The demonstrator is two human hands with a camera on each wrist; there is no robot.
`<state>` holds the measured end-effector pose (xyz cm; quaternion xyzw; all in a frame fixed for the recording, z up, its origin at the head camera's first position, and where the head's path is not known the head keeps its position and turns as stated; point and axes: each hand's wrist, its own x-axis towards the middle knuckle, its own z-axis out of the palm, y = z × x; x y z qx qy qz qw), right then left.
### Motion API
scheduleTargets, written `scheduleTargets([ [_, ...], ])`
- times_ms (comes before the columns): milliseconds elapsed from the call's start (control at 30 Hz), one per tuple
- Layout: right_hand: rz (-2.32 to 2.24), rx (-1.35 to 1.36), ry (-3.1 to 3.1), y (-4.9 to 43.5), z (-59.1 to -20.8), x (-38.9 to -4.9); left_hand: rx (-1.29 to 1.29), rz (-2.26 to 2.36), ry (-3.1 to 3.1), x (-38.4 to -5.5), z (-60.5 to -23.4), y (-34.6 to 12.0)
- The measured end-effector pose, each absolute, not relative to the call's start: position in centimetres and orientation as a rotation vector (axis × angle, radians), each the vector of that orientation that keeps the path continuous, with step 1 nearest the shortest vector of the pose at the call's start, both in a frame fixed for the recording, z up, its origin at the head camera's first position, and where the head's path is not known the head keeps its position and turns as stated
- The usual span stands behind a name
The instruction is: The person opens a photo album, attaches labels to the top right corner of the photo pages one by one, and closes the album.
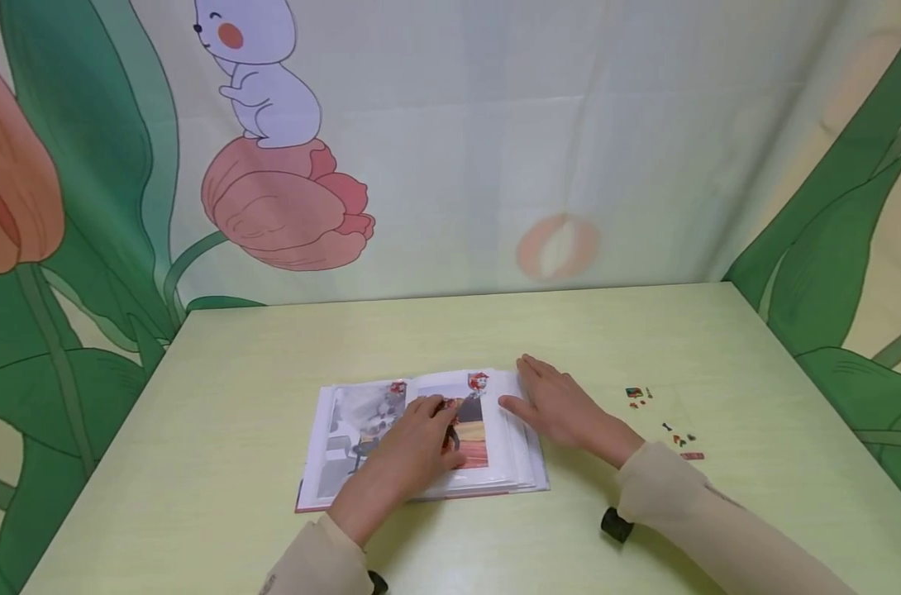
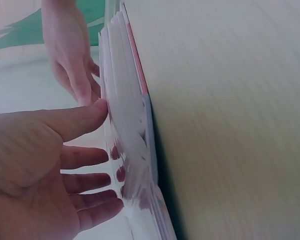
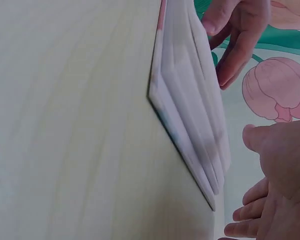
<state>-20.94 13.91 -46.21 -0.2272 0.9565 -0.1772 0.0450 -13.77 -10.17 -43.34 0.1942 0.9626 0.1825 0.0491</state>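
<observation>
An album [image 1: 504,430] lies spread on the table, with clear sleeves over its pages and printed pictures on both sides. My left hand [image 1: 413,450] rests on it near the fold, fingertips touching the right-hand page and partly hiding its picture. In the left wrist view, the fingers and thumb meet the clear sleeve with nothing gripped. My right hand [image 1: 565,409] is at the album's upper right edge, fingers extended. The right wrist view shows the right hand [image 3: 290,175] beside the fanned pages [image 3: 190,90]; whether it touches them I cannot tell.
Several small colourful stickers [image 1: 634,392] lie to the right of the album, near my right forearm; a red strip [image 1: 692,456] is among them. The pale table [image 1: 220,430] ends at a curtain [image 1: 436,207] printed with flowers and a white animal.
</observation>
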Motion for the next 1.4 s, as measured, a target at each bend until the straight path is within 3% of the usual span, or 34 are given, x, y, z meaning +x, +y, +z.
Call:
scheduleTargets([
  [367, -0.626, -0.638, 2.941, 14.5, -45.9, -18.8, 0.498, 0.585, 3.079, -13.0, -43.2, -13.3],
  [833, -0.722, -0.512, 2.931, 14.7, -45.8, -17.0, 0.191, 0.646, 3.138, -12.0, -43.1, -19.1],
  [1167, -0.641, -0.528, 2.969, 14.2, -46.4, -16.5, -0.102, 0.663, 2.986, -11.6, -43.8, -21.1],
  [1400, -0.625, -0.55, 2.982, 13.7, -46.6, -16.2, -0.126, 0.681, 2.954, -11.3, -44.2, -21.9],
])
